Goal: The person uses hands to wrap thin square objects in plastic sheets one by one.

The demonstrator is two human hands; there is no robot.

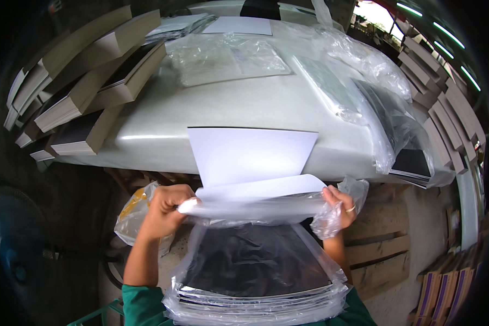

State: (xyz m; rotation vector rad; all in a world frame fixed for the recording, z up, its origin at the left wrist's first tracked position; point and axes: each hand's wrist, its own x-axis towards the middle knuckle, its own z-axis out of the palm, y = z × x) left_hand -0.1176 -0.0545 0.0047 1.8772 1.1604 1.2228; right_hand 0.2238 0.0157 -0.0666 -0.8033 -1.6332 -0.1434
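Note:
My left hand (171, 209) is closed on the left end of a clear plastic bag (255, 209), thumb and fingers pinched together. At the other end my right hand (340, 207), with a ring on one finger, grips the bag too, and crumpled film bunches around it. The bag is stretched between them and smeared by motion. Behind its mouth, a white sheet (266, 187) curves up. A flat white board (252, 152) rests over the table's near edge, its lower end hidden by that sheet. Close to my body lies a stack of bagged dark sheets (261, 261).
The covered table (163, 117) carries piles of thick dark-topped stacks (76, 103) at left, flat clear bags (228, 60) at the back and bagged dark sheets (410, 165) at right. A fan (19, 239) stands at left, a wooden pallet (377, 244) at right.

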